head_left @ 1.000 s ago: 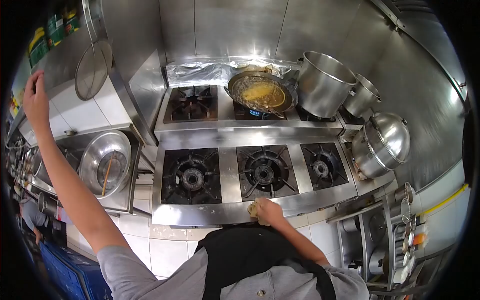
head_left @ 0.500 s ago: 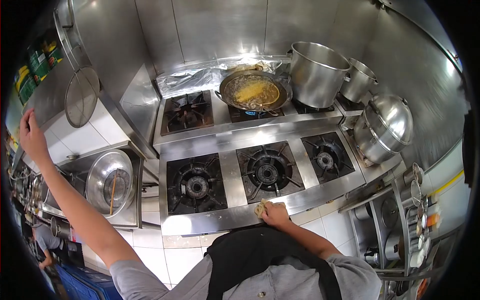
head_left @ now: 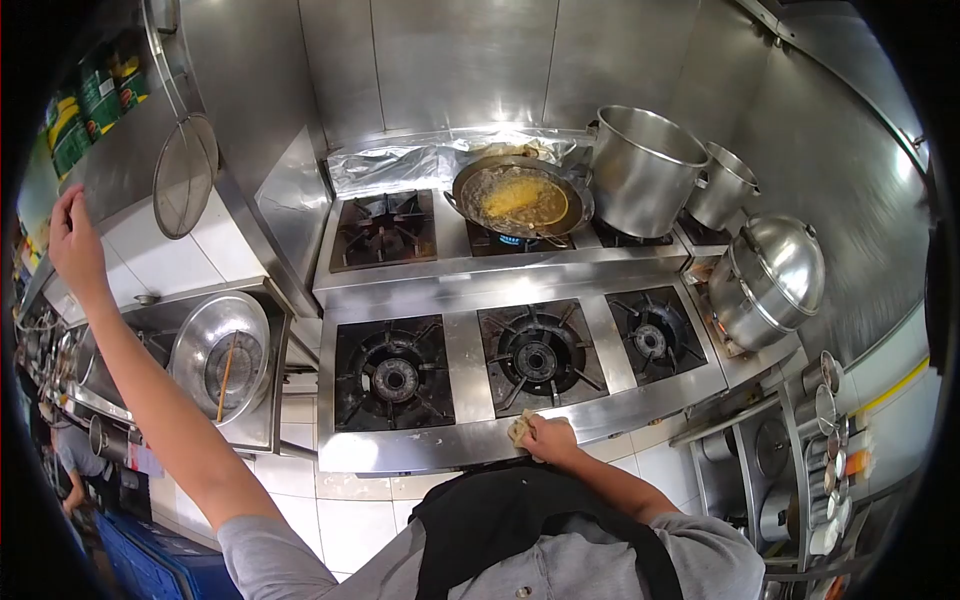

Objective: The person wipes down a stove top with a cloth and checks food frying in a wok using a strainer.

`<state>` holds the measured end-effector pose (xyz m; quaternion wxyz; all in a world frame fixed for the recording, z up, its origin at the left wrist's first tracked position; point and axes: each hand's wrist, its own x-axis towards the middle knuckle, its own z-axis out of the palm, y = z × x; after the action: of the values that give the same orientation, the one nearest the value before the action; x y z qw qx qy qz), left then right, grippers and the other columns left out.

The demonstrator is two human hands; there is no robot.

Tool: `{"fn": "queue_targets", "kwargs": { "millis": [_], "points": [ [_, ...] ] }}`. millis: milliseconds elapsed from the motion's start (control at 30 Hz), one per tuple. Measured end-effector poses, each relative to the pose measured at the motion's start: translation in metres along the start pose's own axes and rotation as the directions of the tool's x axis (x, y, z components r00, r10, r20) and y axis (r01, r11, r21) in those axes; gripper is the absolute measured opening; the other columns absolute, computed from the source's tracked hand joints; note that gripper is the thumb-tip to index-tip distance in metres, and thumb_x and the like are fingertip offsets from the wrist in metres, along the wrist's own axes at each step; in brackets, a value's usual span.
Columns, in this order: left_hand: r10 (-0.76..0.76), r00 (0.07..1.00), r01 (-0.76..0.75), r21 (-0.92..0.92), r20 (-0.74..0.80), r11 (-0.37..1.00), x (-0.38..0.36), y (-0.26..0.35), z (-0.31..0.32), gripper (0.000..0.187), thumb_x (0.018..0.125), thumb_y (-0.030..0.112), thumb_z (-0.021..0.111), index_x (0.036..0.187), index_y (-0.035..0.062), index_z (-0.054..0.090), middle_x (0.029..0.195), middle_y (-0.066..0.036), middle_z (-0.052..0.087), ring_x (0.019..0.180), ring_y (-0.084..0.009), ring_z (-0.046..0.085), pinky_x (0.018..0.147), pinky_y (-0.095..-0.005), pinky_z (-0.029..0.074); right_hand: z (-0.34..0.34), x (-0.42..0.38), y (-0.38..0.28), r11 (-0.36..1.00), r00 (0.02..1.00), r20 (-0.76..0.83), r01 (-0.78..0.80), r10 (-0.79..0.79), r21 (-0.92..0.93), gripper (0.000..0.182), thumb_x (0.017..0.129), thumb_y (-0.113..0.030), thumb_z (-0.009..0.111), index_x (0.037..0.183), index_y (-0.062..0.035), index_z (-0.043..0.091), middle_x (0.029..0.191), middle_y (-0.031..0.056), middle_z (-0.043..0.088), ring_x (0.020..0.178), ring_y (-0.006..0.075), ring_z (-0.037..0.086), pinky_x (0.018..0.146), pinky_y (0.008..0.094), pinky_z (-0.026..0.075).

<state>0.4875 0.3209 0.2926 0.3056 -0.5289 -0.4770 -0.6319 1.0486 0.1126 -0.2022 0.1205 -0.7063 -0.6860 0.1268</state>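
Note:
My right hand (head_left: 550, 438) is closed round a yellowish cloth (head_left: 521, 427) at the front steel edge of the stove (head_left: 465, 437), below the middle front burner (head_left: 536, 361). My left hand (head_left: 75, 240) is raised at the far left, near the edge of a steel shelf; its fingers look curled, and whether they hold anything is hidden. Beside it hangs a round mesh strainer (head_left: 185, 178). On a back burner, over a blue flame, a wok (head_left: 468, 200) holds bubbling oil with yellow food (head_left: 520, 196) in it.
Two tall steel pots (head_left: 648, 180) and a domed steamer (head_left: 765, 285) stand at the right of the stove. At the left, a metal bowl (head_left: 190, 345) holds a wooden stick. Racks with pans stand at the lower right, and another person (head_left: 78, 455) is at the far left.
The camera view has shifted slightly, so the stove and pots sit a little lower in view. My right hand still grips the cloth at the front edge, and my left hand stays raised.

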Motion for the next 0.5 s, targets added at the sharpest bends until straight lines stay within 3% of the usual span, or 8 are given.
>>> {"fn": "queue_targets", "kwargs": {
  "millis": [500],
  "points": [
    [0.014, 1.000, -0.014, 0.003, 0.015, 1.000, 0.001, -0.004, 0.001, 0.024, 0.088, 0.020, 0.053, 0.100, 0.0032, 0.064, 0.098, -0.007, 0.064, 0.093, -0.0155, 0.058, 0.083, -0.0255, 0.042, -0.011, -0.003, -0.007, 1.000, 1.000, -0.007, -0.003, 0.003, 0.026, 0.029, 0.075, -0.031, 0.054, 0.084, -0.0045, 0.058, 0.061, 0.0144, 0.060, 0.058, 0.0316, 0.060, 0.063, 0.0444, 0.047]
  ]
}}
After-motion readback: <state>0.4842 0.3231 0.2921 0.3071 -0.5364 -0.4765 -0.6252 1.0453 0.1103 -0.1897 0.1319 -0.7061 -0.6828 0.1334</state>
